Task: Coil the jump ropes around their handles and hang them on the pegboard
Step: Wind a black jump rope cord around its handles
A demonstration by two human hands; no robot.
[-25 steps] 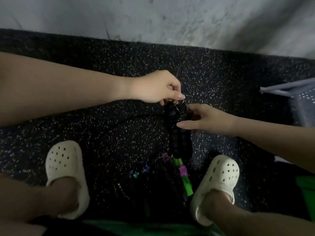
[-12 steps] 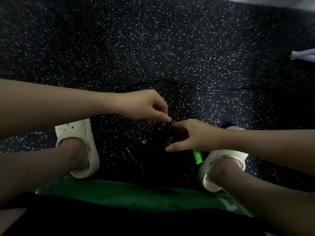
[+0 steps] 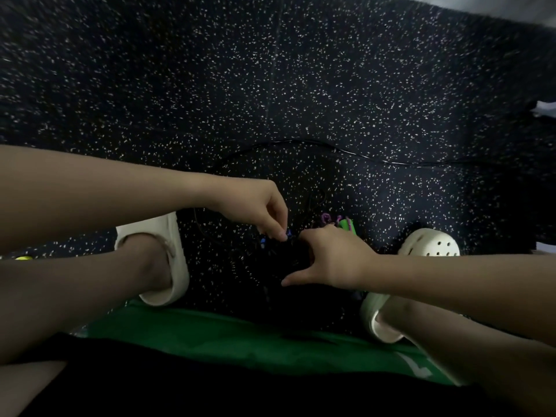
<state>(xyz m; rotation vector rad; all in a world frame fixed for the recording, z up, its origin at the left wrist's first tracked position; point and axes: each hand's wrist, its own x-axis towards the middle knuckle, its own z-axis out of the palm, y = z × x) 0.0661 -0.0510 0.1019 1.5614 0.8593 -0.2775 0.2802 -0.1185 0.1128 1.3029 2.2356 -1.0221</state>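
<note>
A dark bundle of black jump rope (image 3: 279,260) lies low between my feet on the speckled black floor; its shape is hard to make out in the dim light. My left hand (image 3: 258,209) reaches down with fingertips pinching something at the bundle's top. My right hand (image 3: 328,257) curls over the bundle from the right, thumb stretched out below. Behind my right hand a green and purple handle (image 3: 346,225) pokes out. A thin black rope (image 3: 346,152) trails across the floor to the right. No pegboard is in view.
My two white clogs (image 3: 162,254) (image 3: 430,245) stand either side of the bundle. A green mat (image 3: 240,335) lies under me at the bottom. A pale wall strip (image 3: 511,7) shows at the top right, and a white object (image 3: 546,108) sits at the right edge.
Both hands have dropped from chest height down to the floor between my feet, carrying the black bundle. The view has tilted further down; the wall has almost left the frame.
</note>
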